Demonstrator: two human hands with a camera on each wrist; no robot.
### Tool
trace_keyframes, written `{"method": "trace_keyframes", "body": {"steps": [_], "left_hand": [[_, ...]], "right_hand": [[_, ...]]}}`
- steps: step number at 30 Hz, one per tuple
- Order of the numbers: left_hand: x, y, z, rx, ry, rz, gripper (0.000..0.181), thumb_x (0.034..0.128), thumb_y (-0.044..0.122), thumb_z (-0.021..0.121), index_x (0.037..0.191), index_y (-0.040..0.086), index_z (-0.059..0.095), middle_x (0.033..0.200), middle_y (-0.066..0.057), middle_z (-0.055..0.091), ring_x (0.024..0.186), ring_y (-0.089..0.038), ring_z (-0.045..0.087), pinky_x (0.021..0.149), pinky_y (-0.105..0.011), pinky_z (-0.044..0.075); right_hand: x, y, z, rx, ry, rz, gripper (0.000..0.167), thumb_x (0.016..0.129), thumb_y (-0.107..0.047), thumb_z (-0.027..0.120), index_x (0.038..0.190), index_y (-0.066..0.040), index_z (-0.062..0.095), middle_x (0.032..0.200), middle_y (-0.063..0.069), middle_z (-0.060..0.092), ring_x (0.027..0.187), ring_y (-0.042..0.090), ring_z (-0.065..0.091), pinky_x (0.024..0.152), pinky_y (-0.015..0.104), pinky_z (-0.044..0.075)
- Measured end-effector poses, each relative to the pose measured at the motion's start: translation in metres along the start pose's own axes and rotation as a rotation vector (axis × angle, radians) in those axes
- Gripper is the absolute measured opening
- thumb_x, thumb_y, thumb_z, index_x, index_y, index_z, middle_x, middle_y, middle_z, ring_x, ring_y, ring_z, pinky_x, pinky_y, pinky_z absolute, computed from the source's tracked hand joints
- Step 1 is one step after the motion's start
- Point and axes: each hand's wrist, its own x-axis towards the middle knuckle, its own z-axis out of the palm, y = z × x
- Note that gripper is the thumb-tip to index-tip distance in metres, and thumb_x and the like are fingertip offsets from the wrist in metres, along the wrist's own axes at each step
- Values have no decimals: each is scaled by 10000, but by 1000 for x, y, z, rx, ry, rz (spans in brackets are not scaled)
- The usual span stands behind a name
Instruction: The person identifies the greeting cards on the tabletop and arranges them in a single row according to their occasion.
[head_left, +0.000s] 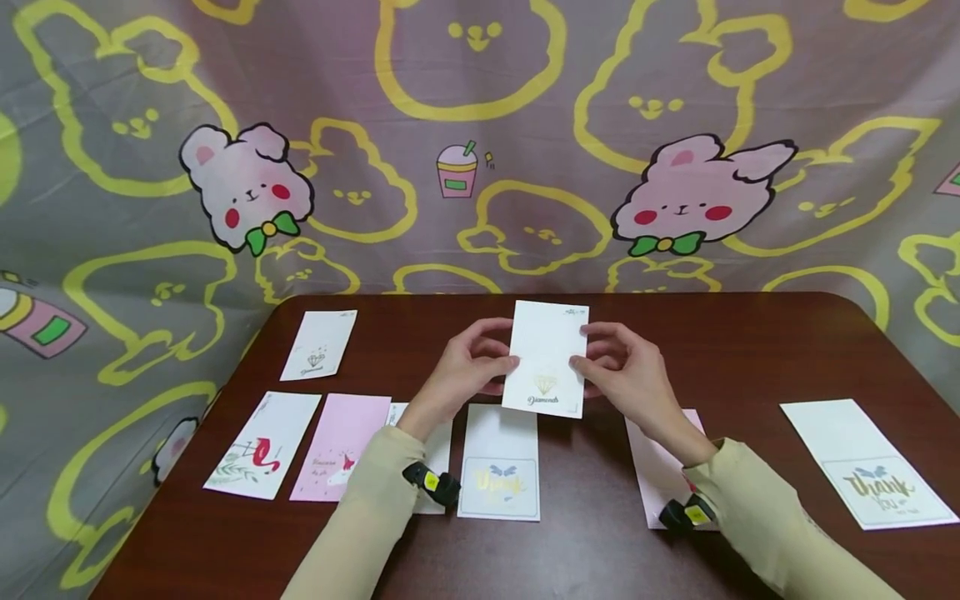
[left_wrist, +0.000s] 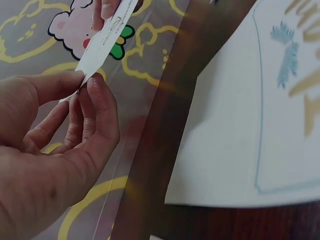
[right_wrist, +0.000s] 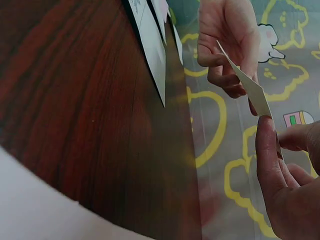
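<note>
White rectangular paper card with gold diamond (head_left: 545, 358) raised above dark-brown wooden counter (head_left: 585, 533), side edges pinched in grip of left hand (head_left: 459, 375) and right hand (head_left: 633, 379). White and pink paper cards (head_left: 498, 437) already laid out; held one not yet down.

Dark wood-grain table (head_left: 585, 533); behind it, cartoon-printed greyish-pink cloth (head_left: 540, 150).
</note>
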Motion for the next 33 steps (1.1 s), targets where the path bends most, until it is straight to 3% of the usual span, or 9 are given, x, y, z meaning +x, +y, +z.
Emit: {"method": "trace_keyframes", "body": {"steps": [7,17,33], "left_hand": [[0,-4,-14,15,53,-11,486,904,77,757,1325,284,632,1005,-42,632,798,-160,651,667,-326,609],[-4,-7,-33,62,85,-34,498,913,109,756,1358,281,614,1095,-86,634,842,-178,666,704,-340,620],[-6,-6,-69,120,149,-65,513,937,111,730,1417,221,584,1196,-121,609,905,-179,663,742,-346,621]], "right_hand": [[11,-2,12,-22,-52,27,434,876,-72,789,1287,-69,651,1074,190,674,767,187,708,646,449,634],[23,-5,33,-25,-65,28,406,866,-54,798,1257,-60,688,1061,202,688,786,259,720,633,446,632],[45,-14,73,128,-90,75,428,858,-34,790,1266,-95,676,1018,173,687,686,171,696,635,497,628]]}}
